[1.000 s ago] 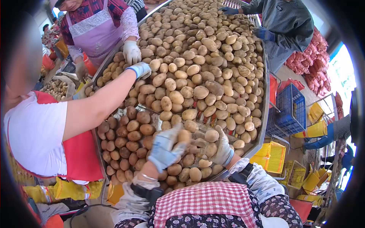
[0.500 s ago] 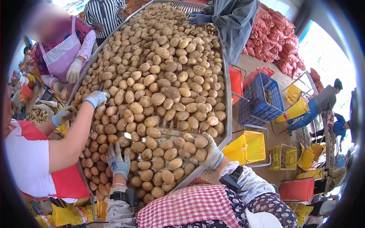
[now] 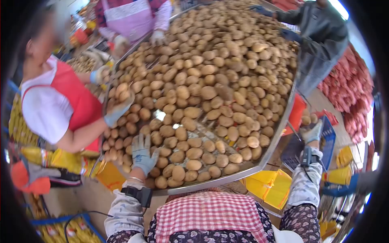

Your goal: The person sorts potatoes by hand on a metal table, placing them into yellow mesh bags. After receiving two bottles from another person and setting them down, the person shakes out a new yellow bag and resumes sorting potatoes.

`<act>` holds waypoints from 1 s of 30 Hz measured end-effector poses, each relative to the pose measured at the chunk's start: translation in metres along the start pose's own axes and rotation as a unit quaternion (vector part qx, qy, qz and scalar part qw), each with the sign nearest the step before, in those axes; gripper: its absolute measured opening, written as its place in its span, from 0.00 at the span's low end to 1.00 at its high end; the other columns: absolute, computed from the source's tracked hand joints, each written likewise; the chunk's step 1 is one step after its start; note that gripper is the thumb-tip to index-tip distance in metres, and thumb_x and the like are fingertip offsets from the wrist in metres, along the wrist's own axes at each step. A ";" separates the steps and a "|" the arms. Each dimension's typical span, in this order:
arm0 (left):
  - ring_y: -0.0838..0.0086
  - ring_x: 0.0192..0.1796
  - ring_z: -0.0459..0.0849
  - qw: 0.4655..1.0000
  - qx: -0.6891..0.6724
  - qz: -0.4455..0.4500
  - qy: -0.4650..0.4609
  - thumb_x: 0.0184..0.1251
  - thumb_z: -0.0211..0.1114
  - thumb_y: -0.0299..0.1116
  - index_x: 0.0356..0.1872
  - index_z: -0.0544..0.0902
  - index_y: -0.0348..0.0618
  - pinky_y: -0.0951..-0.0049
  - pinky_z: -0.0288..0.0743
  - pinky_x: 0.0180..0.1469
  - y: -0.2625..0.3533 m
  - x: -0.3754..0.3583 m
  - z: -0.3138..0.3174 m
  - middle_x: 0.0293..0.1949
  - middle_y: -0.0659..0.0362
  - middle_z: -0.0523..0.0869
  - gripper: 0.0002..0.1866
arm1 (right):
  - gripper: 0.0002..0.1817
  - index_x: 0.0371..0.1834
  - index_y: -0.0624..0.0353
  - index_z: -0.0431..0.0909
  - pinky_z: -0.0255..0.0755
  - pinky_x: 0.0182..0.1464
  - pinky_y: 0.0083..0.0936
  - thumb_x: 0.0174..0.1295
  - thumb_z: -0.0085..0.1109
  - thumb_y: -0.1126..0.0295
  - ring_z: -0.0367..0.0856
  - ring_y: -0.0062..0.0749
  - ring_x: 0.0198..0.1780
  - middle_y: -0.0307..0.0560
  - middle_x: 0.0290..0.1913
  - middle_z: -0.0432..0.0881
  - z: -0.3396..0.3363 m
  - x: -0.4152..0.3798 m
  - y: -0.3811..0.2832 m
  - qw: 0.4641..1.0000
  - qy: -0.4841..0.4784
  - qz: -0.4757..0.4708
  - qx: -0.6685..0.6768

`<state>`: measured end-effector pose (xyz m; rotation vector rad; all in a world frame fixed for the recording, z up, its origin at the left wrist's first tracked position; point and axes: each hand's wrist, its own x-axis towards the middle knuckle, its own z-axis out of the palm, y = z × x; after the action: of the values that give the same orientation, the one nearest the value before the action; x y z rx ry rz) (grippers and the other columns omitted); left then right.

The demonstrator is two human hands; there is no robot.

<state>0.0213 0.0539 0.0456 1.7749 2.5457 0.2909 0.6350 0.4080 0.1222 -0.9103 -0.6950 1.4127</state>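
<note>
A large metal sorting tray (image 3: 227, 177) is heaped with brown potatoes (image 3: 210, 81). My left hand (image 3: 142, 152), in a grey-blue glove, lies flat with fingers spread on the potatoes at the tray's near left corner. My right hand (image 3: 312, 132), also gloved, is stretched out past the tray's right edge. It grips a few potatoes (image 3: 308, 119) above a blue crate (image 3: 329, 142).
A person in a red apron (image 3: 77, 101) at the left lifts potatoes with a gloved hand (image 3: 116, 112). Two more people work at the far side. Yellow crates (image 3: 270, 187) stand below the tray, and red mesh sacks (image 3: 352, 93) are piled at the right.
My right hand left the tray's near edge and swung right over the blue crate with potatoes in it. My left hand stayed on the pile. The person at the left scooped up potatoes.
</note>
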 end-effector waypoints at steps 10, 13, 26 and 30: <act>0.41 0.74 0.47 0.998 -0.004 -0.058 0.012 0.58 0.60 0.55 0.73 0.58 0.48 0.45 0.38 0.74 0.014 -0.051 -0.005 0.74 0.44 0.52 0.43 | 0.43 0.63 0.62 0.67 0.58 0.69 0.48 0.41 0.71 0.57 0.64 0.59 0.67 0.65 0.63 0.67 0.188 -0.193 0.175 0.592 -0.434 -0.380 -0.562; 0.44 0.75 0.47 0.996 -0.014 -0.084 0.012 0.58 0.60 0.55 0.72 0.59 0.48 0.46 0.36 0.74 -0.003 -0.040 -0.005 0.73 0.44 0.53 0.43 | 0.46 0.66 0.55 0.65 0.50 0.71 0.51 0.42 0.71 0.50 0.56 0.57 0.72 0.62 0.69 0.60 0.231 -0.234 0.201 0.525 -0.555 -0.250 -0.594; 0.44 0.73 0.53 0.998 -0.020 -0.062 -0.001 0.54 0.63 0.56 0.71 0.60 0.49 0.46 0.42 0.73 0.014 -0.103 -0.009 0.71 0.44 0.58 0.44 | 0.41 0.70 0.45 0.62 0.45 0.73 0.52 0.52 0.64 0.47 0.50 0.56 0.75 0.53 0.74 0.55 0.273 -0.258 0.244 0.344 -0.689 -0.240 -0.591; 0.46 0.71 0.56 0.996 -0.014 -0.091 -0.004 0.53 0.63 0.55 0.70 0.63 0.52 0.45 0.45 0.72 -0.006 -0.101 -0.013 0.69 0.45 0.61 0.42 | 0.40 0.68 0.46 0.64 0.50 0.71 0.52 0.51 0.64 0.47 0.55 0.56 0.72 0.55 0.71 0.58 0.312 -0.274 0.274 0.395 -0.702 -0.302 -0.510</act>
<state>0.0496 -0.0445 0.0481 1.5190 2.6591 0.3115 0.2095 0.1551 0.0770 0.1622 -3.0583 0.5610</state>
